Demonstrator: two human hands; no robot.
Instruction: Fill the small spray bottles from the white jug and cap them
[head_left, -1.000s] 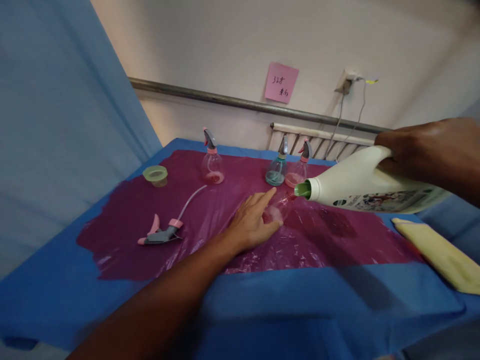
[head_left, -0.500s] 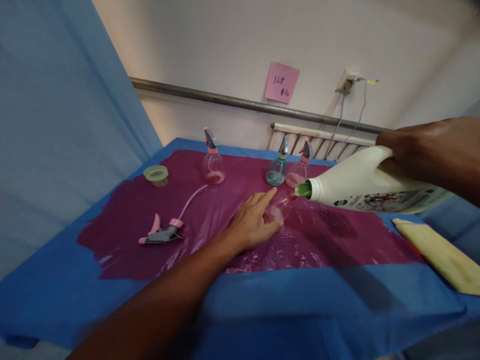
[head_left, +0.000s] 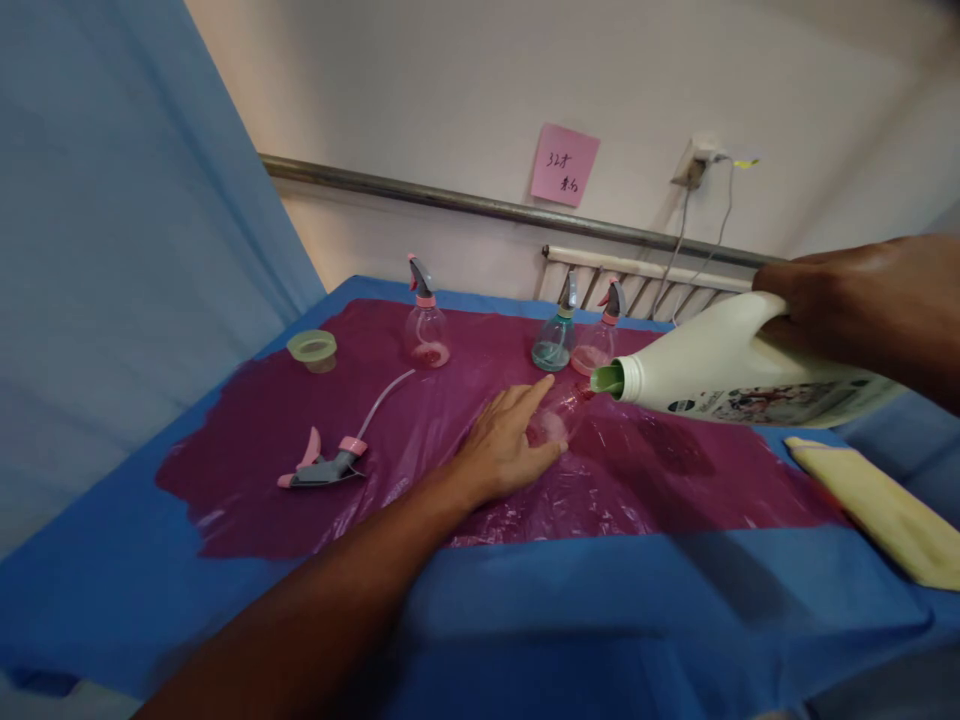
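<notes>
My right hand [head_left: 862,305] grips the handle of a big white detergent jug [head_left: 735,375], tilted on its side with its green spout [head_left: 606,379] pointing left. Just below the spout stands a small clear pink bottle [head_left: 559,418] with no top on it. My left hand [head_left: 502,445] is wrapped round that bottle, forefinger stretched along its side, steadying it on the magenta plastic sheet [head_left: 420,420]. A loose pink and grey spray head [head_left: 322,468] with its long tube lies on the sheet to the left.
Three spray bottles stand at the back: a pink one [head_left: 426,320], a teal one [head_left: 555,335] and another pink one [head_left: 596,340]. A green cap [head_left: 311,347] sits far left. A folded yellow cloth [head_left: 877,505] lies at the right. A blue cover [head_left: 600,620] drapes the table.
</notes>
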